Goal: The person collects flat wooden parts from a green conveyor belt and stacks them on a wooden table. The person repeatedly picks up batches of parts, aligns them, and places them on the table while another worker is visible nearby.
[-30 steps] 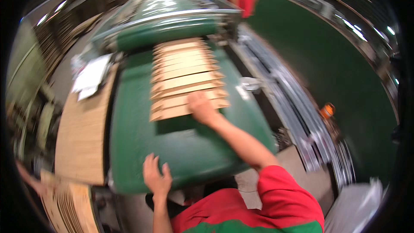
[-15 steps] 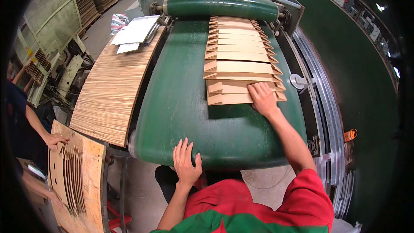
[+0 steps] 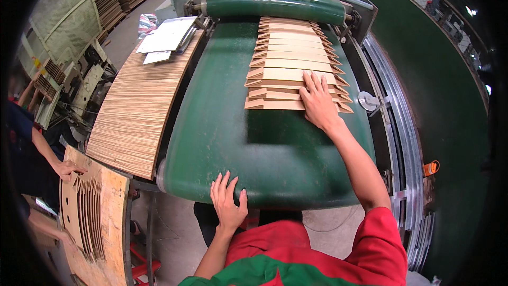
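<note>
A row of overlapping folded cardboard pieces (image 3: 288, 64) lies on the right half of the green conveyor belt (image 3: 211, 127), running away under the far roller. Their ends are folded into pointed flaps on both sides. My right hand (image 3: 320, 103) lies on the nearest pieces at their right part, fingers stretched forward over the cardboard. My left hand (image 3: 228, 201) rests at the belt's near edge with its fingers spread and nothing in it.
A green roller (image 3: 272, 6) spans the far end. To the left, a large cardboard stack (image 3: 140, 106) carries white sheets (image 3: 168, 35). Nearer left, another person's hands (image 3: 69, 169) touch cardboard pieces (image 3: 87, 217) on a wooden board (image 3: 114, 196). Metal rails (image 3: 394, 111) line the right side.
My right hand has moved forward and flattened over the cardboard. The near end of the row sits farther from me. My left hand has stayed about where it was.
</note>
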The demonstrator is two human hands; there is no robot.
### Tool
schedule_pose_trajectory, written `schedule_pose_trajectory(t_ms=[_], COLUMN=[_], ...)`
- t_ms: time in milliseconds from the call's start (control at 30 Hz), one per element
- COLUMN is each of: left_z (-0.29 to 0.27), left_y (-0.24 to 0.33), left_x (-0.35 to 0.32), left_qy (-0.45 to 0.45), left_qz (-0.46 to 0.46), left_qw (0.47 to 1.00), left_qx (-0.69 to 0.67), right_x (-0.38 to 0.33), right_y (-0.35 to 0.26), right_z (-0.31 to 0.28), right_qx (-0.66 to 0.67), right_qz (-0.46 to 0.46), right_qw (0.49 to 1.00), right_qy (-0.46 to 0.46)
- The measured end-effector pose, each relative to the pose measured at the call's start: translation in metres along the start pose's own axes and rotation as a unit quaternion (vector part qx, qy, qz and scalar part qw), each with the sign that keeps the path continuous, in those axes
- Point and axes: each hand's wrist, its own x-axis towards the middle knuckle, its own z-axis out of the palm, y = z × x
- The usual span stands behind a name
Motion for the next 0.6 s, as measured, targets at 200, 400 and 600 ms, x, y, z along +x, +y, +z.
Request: schedule_pose_trajectory(t_ms=[200, 400, 600], left_z=[-0.011, -0.012, -0.008], left_y=[0.019, 0.049, 0.067], left_x=[0.043, 0.144, 0.197], left_qy=[0.008, 0.021, 0.015], left_qz=[0.052, 0.177, 0.217], left_qw=[0.993, 0.977, 0.966], left_qx=[-0.102, -0.121, -0.137], right_x=[0.014, 0.045, 0.09], right_y=[0.014, 0.032, 0.053], right_z=[0.005, -0.017, -0.025], right_qx=[0.08, 0.075, 0.011], right_qz=[0.009, 0.0, 0.037], right_qw=[0.996, 0.997, 0.998], right_qy=[-0.05, -0.034, -0.045])
